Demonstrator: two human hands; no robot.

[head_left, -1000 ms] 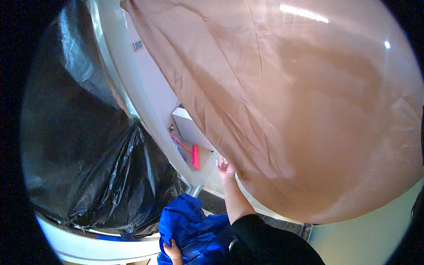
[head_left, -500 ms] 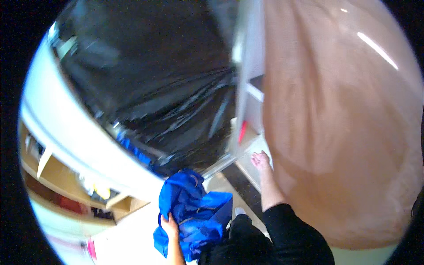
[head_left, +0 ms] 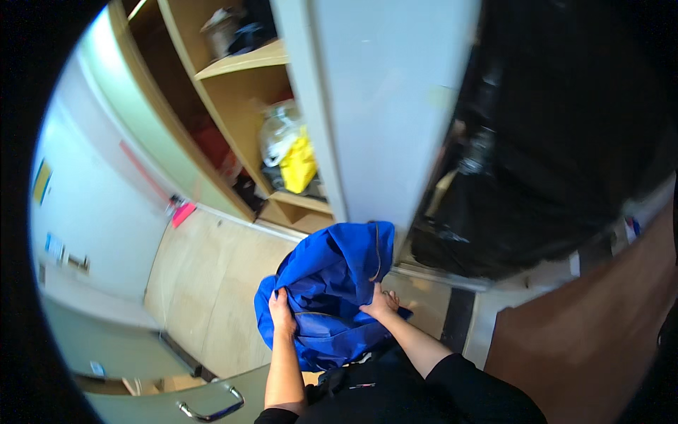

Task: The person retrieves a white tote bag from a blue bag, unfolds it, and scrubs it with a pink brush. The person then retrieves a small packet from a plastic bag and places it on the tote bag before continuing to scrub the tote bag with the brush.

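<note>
A large, crumpled blue fabric bag (head_left: pixel 332 279) with a zipper along its folds is held up in front of my body. My left hand (head_left: pixel 281 309) is closed on the cloth at its left side. At the right side, my right hand (head_left: pixel 381 302) pinches the fabric below the zipper's end, thumb up. The bag sags between both hands, and its underside is hidden.
Ahead stands a wooden shelf unit (head_left: pixel 233 106) holding a yellow bag (head_left: pixel 299 162), beside a white panel (head_left: pixel 388 106). Black plastic sheeting (head_left: pixel 558 141) and a brown curtain (head_left: pixel 586 318) are to the right. A pink dustpan (head_left: pixel 183 214) and a metal door handle (head_left: pixel 215 410) are leftward.
The view has swung left toward the shelves. My right hand, loosely curled beside the curtain before, now grips the blue bag along with my left.
</note>
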